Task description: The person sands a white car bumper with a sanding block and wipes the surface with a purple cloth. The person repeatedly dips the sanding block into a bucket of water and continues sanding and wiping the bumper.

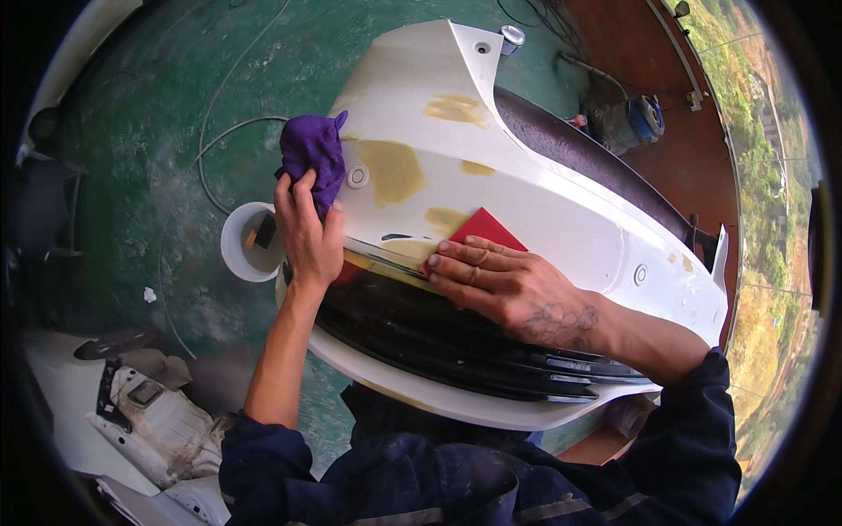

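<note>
A white car bumper (553,206) lies in front of me, with several dull yellowish filler patches (395,171) on its painted face. My left hand (307,232) is at the bumper's left end, its fingers closed on the lower part of a bunched purple cloth (309,149). Under my right hand (495,280) is a red sheet of sandpaper (493,230), pressed flat against the bumper just above the dark grille (412,324). The fingers of that hand lie side by side over the sheet and hide part of it. Near the cloth is a round sensor (358,176).
Left of the bumper, a white bucket (235,245) stands on the green floor with a dark block inside. A hose (202,149) curves across the floor. White car panels (140,421) lie at lower left. A grey-blue drum (638,121) stands beyond the bumper.
</note>
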{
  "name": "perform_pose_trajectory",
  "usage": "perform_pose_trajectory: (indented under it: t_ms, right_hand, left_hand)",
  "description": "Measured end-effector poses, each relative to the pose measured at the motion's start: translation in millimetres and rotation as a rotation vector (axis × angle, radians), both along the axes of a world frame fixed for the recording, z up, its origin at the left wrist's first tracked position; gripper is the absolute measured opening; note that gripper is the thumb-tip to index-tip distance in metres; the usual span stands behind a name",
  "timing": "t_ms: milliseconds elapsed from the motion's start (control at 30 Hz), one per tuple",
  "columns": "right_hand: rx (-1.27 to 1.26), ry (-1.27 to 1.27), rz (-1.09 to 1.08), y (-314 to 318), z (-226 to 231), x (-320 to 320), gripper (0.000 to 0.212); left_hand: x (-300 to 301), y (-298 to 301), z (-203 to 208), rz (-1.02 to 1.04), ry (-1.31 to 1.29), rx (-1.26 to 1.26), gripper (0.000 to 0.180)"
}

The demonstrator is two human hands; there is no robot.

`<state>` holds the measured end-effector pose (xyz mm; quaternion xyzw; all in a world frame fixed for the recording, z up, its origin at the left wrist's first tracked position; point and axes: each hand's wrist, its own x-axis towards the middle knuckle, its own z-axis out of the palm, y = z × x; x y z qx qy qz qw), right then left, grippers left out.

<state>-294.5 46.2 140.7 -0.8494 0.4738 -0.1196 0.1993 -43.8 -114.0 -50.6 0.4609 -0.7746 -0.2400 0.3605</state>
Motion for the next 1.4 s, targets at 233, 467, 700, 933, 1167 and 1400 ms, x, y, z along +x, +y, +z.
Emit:
perform_pose_trajectory:
  t_ms: [233,467,700,933,1167,1400]
  right_hand:
    - [-0.016,0.163,-0.023,47,11,-26,0.041]
    - [-0.038,0.120,0.049,-18,-8,13,0.047]
    - [0.271,-0.071,0.136,-101,-31,18,0.040]
    - [0.190,0.150,-0.060,-30,-2,4,0.047]
    - [0.319,0.201,-0.473,75,26,-42,0.066]
    - [0.205,0.120,-0.474,75,18,-44,0.065]
  left_hand:
    - [3,3,4,0.011,0.014,0.023,0.059]
    - [-4,2,7,0.026,-0.014,-0.006,0.059]
    - [-1,0,8,0.031,-0.018,-0.029,0.058]
    - [2,2,11,-0.003,-0.021,0.016,0.059]
    - [3,1,6,0.013,-0.001,-0.014,0.059]
    - [4,0,5,-0.002,0.007,0.044,0.060]
